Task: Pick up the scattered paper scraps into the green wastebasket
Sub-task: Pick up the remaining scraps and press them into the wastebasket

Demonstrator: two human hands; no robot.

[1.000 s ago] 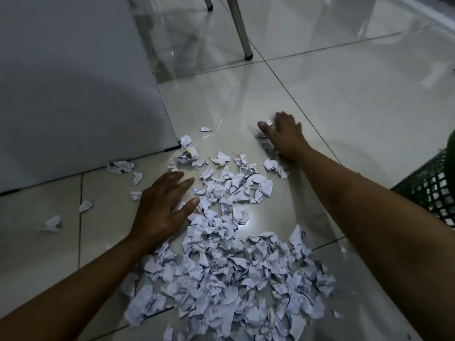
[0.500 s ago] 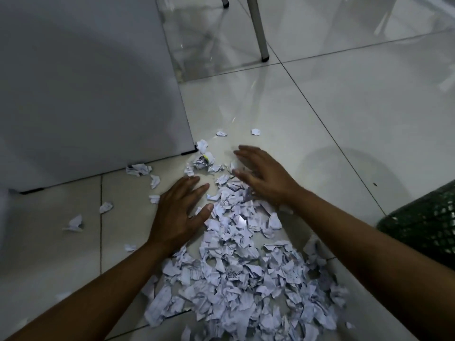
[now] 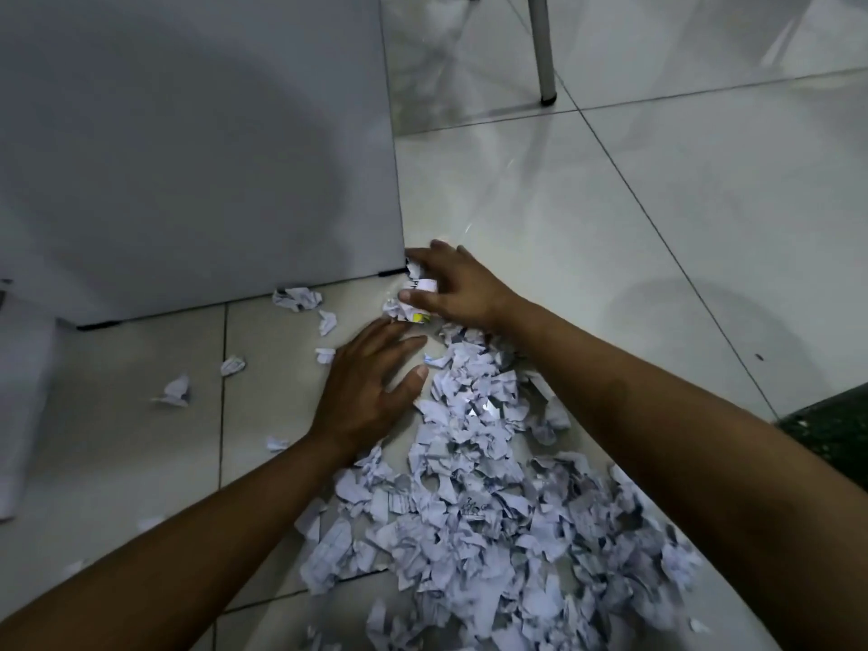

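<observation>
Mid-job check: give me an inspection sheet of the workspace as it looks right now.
Surface: glossy tiled floor, grout lines visible.
Job's things: main heap of paper scraps between the forearms; stray scraps lie to its left; green wastebasket at the right edge, mostly out of frame.
Clutter: nothing seen.
Hands: left hand flat on the floor, fingers straight; right hand curled round a few scraps by the panel corner.
Cables: nothing seen.
Surroundings: grey panel at the upper left; metal furniture leg beyond.
</observation>
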